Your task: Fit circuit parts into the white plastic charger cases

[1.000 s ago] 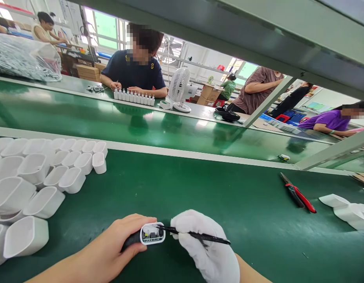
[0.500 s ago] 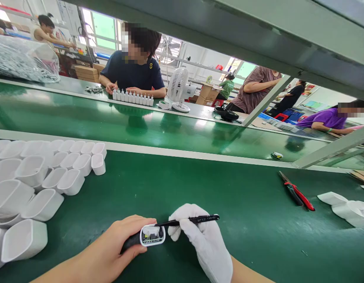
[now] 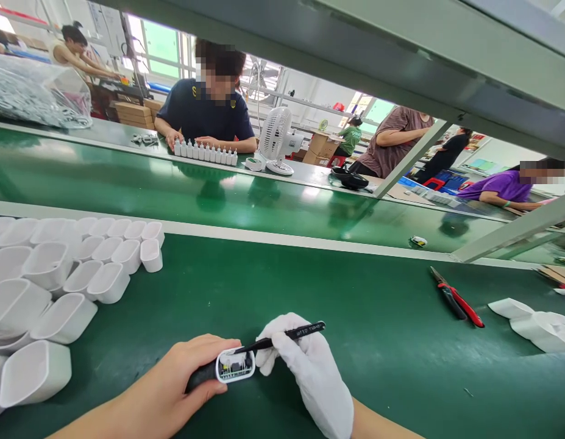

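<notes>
My bare left hand (image 3: 181,381) grips a small white charger housing (image 3: 235,365) whose open end shows a circuit board; a black part sticks out behind it under my fingers. My right hand (image 3: 309,372), in a white glove, holds black tweezers (image 3: 282,337) with their tips poked into the housing's open end. Both hands hover low over the green mat (image 3: 309,286) near its front edge.
Several empty white housings (image 3: 58,274) lie in rows at the left. Red-handled cutters (image 3: 456,297) and white cloths (image 3: 538,323) lie at the right. A green conveyor (image 3: 172,189) runs behind, with a small item (image 3: 418,241) on it. Across it sit other workers, a white fan (image 3: 275,140) and a row of white parts (image 3: 206,152).
My right hand has turned the tweezers, raising their back end up and left, while the tips stay in the housing. The small item on the conveyor has drifted left.
</notes>
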Motion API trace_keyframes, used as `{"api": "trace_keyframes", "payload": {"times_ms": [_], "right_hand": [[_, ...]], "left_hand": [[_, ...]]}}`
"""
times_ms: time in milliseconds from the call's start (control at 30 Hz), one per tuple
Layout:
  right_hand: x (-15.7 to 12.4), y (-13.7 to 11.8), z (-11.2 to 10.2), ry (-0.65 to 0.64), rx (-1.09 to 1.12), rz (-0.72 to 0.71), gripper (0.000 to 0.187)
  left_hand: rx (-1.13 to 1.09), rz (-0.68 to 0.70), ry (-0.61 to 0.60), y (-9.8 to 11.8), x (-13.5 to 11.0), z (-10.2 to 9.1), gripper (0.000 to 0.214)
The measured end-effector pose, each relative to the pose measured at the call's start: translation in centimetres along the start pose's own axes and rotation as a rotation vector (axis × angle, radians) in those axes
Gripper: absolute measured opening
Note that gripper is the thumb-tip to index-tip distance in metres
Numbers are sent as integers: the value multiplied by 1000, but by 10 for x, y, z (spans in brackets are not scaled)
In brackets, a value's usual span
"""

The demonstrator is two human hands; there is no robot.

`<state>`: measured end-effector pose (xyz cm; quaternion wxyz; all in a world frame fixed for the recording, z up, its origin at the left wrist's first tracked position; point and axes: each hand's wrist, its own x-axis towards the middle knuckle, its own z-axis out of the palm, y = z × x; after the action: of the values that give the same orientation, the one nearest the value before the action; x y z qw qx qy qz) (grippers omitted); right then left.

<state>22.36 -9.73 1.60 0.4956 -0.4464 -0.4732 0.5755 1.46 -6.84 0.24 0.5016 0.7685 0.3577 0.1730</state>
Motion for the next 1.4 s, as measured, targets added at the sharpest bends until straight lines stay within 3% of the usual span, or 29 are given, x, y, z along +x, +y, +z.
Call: {"api": "trace_keyframes", "payload": {"times_ms": [267,1400], "right_hand": [[1,-4,0,63,64,-11,26],[-4,5,4,-36,31,-59,25]], "left_hand": [[21,-17,3,3,1,0,39],[55,-39,-13,6,1,-1,39]]}}
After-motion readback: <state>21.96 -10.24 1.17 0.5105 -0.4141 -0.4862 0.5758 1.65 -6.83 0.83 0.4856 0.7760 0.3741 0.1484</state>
